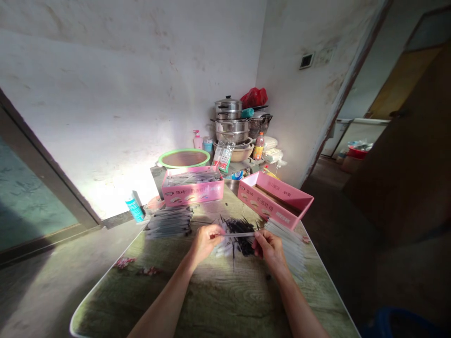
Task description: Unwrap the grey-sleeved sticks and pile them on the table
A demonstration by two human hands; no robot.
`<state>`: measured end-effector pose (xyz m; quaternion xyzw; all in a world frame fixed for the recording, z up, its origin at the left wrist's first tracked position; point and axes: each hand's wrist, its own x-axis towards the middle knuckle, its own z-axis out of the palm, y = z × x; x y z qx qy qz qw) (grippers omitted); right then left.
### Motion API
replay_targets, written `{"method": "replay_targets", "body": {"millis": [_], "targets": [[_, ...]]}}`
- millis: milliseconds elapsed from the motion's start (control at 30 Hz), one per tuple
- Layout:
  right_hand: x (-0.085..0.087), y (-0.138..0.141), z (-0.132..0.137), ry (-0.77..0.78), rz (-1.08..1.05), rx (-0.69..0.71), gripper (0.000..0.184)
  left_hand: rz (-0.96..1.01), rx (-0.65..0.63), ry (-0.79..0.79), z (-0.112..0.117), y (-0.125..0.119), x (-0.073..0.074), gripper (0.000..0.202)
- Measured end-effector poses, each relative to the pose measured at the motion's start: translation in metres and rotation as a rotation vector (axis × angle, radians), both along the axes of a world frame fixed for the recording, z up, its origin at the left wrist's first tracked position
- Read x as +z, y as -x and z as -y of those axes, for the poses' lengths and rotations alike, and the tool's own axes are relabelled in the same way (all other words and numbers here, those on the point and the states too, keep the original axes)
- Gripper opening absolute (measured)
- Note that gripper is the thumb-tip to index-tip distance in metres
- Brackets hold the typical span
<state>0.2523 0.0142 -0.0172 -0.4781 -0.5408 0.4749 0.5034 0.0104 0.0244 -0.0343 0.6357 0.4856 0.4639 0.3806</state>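
Observation:
A thin, pale grey tube (pixel 239 234) is stretched level between my two hands over the table. My left hand (pixel 207 239) pinches its left end, and my right hand (pixel 268 244) grips the right end. Just beyond and below it lies a loose heap of thin black sticks (pixel 243 244) with small whitish pieces (pixel 222 248) beside them. Left of my left hand is a pile of grey tubes with dark ends (pixel 169 221). Beside my right hand, clear whitish tubes (pixel 287 244) are laid out in a pile.
A pink box (pixel 193 192) full of similar tubes stands at the table's back left; another pink box (pixel 259 199) sits at back right. Behind them are a green-rimmed round tray (pixel 183 158), stacked steel pots (pixel 230 126) and a bottle (pixel 259 146). A blue-green can (pixel 134 209) stands left of the table.

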Motion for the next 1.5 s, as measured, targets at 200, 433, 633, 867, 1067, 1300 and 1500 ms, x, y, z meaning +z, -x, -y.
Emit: {"method": "replay_targets", "body": {"millis": [200, 433, 633, 867, 1067, 1300, 1500], "targets": [[-0.006, -0.003, -0.003, 0.033, -0.013, 0.046, 0.052, 0.01, 0.031, -0.023, 0.008, 0.001, -0.004, 0.019], [-0.008, -0.004, -0.004, 0.05, 0.003, 0.041, 0.054, 0.045, 0.047, -0.012, 0.012, -0.005, 0.001, 0.02], [-0.005, -0.005, -0.001, 0.062, 0.006, 0.07, 0.049, 0.05, 0.022, 0.017, 0.012, 0.002, 0.006, 0.023], [-0.001, -0.011, 0.0, 0.099, -0.056, 0.238, 0.039, 0.045, -0.036, 0.065, 0.011, 0.012, 0.009, 0.022], [-0.002, -0.013, -0.001, 0.133, -0.014, 0.233, 0.044, 0.058, -0.056, 0.078, 0.008, 0.014, 0.006, 0.018], [0.0, -0.014, -0.002, 0.116, -0.038, 0.258, 0.039, 0.074, -0.047, 0.073, 0.01, 0.012, 0.009, 0.022], [-0.004, -0.014, -0.004, 0.145, 0.011, 0.233, 0.046, 0.091, -0.042, 0.08, 0.007, 0.014, 0.006, 0.025]]}}
